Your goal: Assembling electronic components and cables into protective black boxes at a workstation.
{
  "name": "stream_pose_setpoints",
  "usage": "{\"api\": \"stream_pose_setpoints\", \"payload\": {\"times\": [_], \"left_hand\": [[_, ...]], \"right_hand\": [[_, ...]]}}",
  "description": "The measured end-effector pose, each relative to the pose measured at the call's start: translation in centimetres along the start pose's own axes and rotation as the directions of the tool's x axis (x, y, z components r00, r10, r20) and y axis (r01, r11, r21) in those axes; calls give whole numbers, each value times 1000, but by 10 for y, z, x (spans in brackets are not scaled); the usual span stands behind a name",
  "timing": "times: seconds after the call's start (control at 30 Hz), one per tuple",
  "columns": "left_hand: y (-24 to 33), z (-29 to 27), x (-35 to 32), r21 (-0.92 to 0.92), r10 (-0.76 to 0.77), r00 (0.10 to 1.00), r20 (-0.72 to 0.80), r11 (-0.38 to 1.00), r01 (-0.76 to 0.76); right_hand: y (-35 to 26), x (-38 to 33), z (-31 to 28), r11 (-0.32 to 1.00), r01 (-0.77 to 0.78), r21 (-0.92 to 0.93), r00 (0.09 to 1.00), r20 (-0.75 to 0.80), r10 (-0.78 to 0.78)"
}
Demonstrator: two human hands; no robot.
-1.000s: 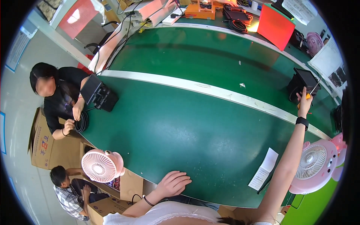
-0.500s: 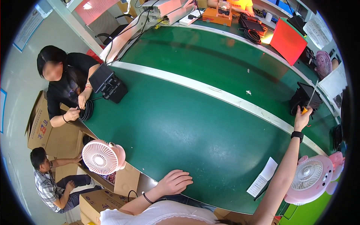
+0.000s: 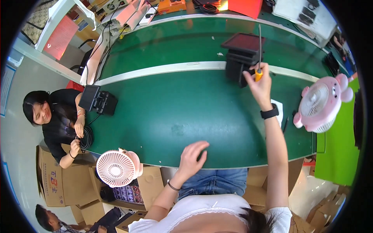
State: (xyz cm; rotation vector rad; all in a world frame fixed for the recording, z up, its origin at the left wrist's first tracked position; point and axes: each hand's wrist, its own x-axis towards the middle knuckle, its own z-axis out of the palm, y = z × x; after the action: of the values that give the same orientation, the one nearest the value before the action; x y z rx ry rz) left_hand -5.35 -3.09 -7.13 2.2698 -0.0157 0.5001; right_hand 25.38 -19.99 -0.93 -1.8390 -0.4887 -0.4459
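Observation:
My right hand [image 3: 261, 90] is closed round a screwdriver [image 3: 258, 74] with a yellow-orange handle, its long metal shaft pointing away from me. Against the same hand is a black boxy device [image 3: 236, 66] with a flat dark panel on top, which looks like a solar floodlight. It stands across the white strip [image 3: 171, 68]. Whether the fingers also grip the device is partly hidden. My left hand [image 3: 191, 158] hovers near the table's front edge, fingers loosely apart and nothing in them.
A co-worker [image 3: 52, 116] at the left handles a coiled black cable [image 3: 87, 138] beside a similar black device [image 3: 101, 101]. A pink fan [image 3: 116, 168] is at the front-left edge, and a pink animal-shaped fan [image 3: 320, 101] at the right. Cardboard boxes [image 3: 54, 182] stand below.
My right hand has brought the screwdriver and black device leftward from the far right onto the strip. My left hand has lifted off the tabletop. The view has turned to the right.

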Motion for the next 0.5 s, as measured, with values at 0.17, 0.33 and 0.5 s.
{"api": "stream_pose_setpoints", "payload": {"times": [0.17, 0.33, 0.5], "left_hand": [[9, -23, 36, -16, 119, 925, -360, 991, -134], [20, -31, 54, 83, 340, 865, -368, 939, -334], [11, -42, 16, 120, 459, 862, -216, 889, -443]], "right_hand": [[-71, -98, 4, 970, -111, 216, 992, 82, 95], [-109, -196, 3, 968, -177, 178, 980, 118, 158], [-131, -266, -6, 938, -271, 217, 961, 108, 253]]}}
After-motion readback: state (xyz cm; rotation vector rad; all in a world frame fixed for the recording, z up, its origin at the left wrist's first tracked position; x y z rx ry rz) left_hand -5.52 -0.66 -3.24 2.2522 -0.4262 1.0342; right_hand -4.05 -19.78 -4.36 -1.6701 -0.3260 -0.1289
